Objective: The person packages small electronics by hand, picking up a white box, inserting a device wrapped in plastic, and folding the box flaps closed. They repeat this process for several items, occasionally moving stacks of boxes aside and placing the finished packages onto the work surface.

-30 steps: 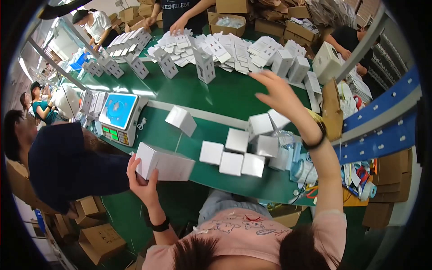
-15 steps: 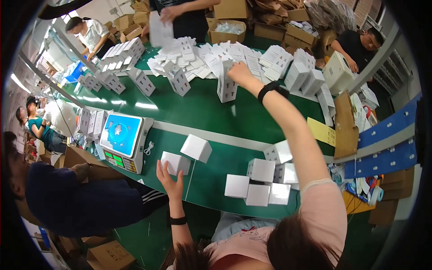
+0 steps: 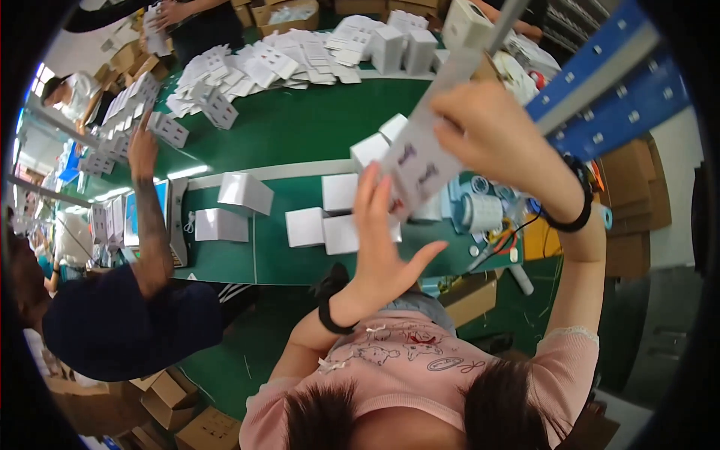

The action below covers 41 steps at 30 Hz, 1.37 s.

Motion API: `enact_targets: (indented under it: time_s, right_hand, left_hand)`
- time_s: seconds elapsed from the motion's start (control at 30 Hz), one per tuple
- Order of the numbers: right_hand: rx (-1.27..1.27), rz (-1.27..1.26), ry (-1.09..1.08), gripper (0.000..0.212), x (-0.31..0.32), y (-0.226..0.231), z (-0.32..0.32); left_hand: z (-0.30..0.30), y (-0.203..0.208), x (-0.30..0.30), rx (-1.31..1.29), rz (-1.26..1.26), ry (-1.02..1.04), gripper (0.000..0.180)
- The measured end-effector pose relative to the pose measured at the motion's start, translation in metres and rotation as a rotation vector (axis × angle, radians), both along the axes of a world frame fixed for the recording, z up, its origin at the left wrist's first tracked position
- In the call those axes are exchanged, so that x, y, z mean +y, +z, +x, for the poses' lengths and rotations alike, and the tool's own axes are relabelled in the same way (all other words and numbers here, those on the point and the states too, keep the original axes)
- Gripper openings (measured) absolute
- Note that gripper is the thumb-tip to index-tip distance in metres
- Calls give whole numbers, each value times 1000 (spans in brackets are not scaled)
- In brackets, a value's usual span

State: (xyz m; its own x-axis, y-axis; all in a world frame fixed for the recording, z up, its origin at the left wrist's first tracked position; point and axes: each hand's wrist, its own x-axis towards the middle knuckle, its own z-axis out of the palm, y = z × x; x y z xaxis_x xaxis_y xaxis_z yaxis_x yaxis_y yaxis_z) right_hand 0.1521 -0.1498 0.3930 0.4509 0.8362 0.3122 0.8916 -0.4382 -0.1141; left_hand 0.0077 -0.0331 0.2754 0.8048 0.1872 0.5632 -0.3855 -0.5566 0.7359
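Note:
My right hand (image 3: 489, 124) is closed round the upper part of a tall white box (image 3: 420, 166) with small product pictures printed on its side. The box is tilted over the near bench, and its upper end is blurred. My left hand (image 3: 382, 244) reaches up to the box's lower part, fingers stretched and thumb wide apart. Its fingertips overlap the box's edge; whether they press on it I cannot tell. Behind and beside my left hand stand several white boxes (image 3: 305, 227), partly covered by it. Further left, a pair of white boxes (image 3: 246, 193) stands apart.
Flat white cartons (image 3: 270, 64) are heaped along the far side of the green table (image 3: 300, 124). At left, a co-worker's arm (image 3: 154, 217) stretches across a scale (image 3: 178, 225). Tape rolls (image 3: 480, 212) and cables lie at right. Cardboard boxes (image 3: 208, 429) sit on the floor.
My right hand has brought the printed box from the far table to the near bench. My left hand has left the white boxes and come up beside it. The co-worker's arm now reaches forward.

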Motion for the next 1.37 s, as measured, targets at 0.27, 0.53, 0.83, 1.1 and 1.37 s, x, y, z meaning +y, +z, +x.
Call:
enact_targets:
  time_s: [0.27, 0.53, 0.83, 1.1, 1.37]
  right_hand:
    - [211, 346, -182, 17, -112, -113, -67]
    - [789, 948, -488, 29, -168, -296, -107]
    - [818, 953, -457, 34, -133, -300, -128]
    - [743, 933, -553, 33, -114, -298, -144]
    - [414, 640, -472, 38, -113, -298, -146]
  left_hand:
    - [22, -130, -110, 193, -615, -324, 100]
    - [27, -232, -101, 257, -512, -574, 90]
    - [7, -208, -97, 140, -238, -342, 43]
    - [-11, -182, -98, 259, -133, -233, 22]
    - [5, -187, -61, 177, 40, -402, 25]
